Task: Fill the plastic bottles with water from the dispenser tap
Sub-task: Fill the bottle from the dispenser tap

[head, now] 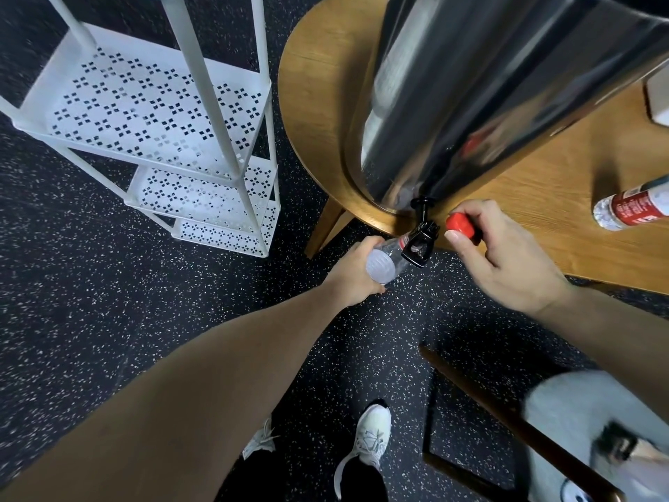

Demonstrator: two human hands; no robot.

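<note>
At the tap of a steel dispenser, the left hand has its grip clamped around a clear bottle, holding it tilted with its mouth up against the tap and its base toward the camera, off the worktop edge and above the speckled floor. The left arm reaches forward, nearly straight. Just right of the tap, the right hand pinches a red cap between thumb and fingers, wrist bent over the worktop edge. Well right of the tap, a second bottle with a red label lies on its side on the worktop. A white shelf rack stands left of the tap.
</note>
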